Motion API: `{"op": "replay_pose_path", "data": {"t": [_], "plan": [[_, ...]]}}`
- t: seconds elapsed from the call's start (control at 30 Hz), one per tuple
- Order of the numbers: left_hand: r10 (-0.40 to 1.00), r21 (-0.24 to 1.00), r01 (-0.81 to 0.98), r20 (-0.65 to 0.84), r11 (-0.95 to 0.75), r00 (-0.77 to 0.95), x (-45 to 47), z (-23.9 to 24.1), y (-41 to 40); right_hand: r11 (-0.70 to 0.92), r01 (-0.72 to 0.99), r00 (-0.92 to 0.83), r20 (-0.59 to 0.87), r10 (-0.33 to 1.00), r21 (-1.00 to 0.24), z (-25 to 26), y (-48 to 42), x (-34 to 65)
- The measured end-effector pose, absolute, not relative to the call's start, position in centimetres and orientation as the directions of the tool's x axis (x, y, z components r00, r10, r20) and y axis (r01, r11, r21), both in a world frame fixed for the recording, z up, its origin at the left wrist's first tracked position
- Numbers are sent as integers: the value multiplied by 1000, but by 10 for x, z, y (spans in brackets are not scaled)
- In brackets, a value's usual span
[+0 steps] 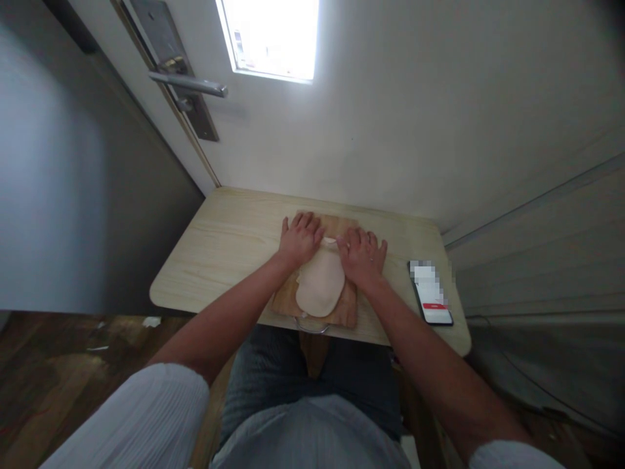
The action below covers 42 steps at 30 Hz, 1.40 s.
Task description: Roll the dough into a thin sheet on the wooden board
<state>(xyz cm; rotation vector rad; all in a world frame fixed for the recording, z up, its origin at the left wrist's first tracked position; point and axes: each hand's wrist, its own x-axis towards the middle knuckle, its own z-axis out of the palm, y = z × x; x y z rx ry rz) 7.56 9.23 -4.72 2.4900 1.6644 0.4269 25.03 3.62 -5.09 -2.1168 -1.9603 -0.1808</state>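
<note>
A flat, pale sheet of dough (319, 286) lies on a wooden cutting board (349, 309), its wide rounded end toward me. At the far end, the edge of the dough looks curled into a narrow strip between my hands. My left hand (301, 240) is at the left end of this strip, palm down, fingers pointing away and the inner fingers gripping the dough. My right hand (362, 255) holds the right end, with its thumb against the dough and the other fingers resting over the board. The undersides of both hands are hidden.
The board sits on a small light-wood table (205, 254), its metal handle (313, 327) at the near edge. A phone (430, 293) with its screen lit lies on the right. Behind the table is a white door with a lever handle (188, 83) and a bright window (273, 39).
</note>
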Motion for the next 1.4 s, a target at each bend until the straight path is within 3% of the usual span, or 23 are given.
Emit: {"op": "replay_pose_path", "data": {"t": [0.5, 0.97, 1.1, 1.2, 1.4], "plan": [[933, 302, 884, 155, -358, 325, 85, -42, 117, -66, 990, 95, 243, 965, -125, -45, 61, 256], [975, 313, 925, 125, -215, 184, 106, -43, 170, -179, 960, 198, 73, 977, -217, -32, 128, 276], [985, 332, 928, 95, -167, 143, 109, -45, 180, -28, 955, 44, 47, 998, -296, -31, 115, 292], [982, 327, 928, 120, -178, 146, 107, -46, 176, 120, 956, -91, 119, 989, -268, -37, 92, 303], [951, 374, 876, 174, -305, 257, 88, -36, 127, 154, 951, -85, 254, 963, -267, -43, 44, 295]]}}
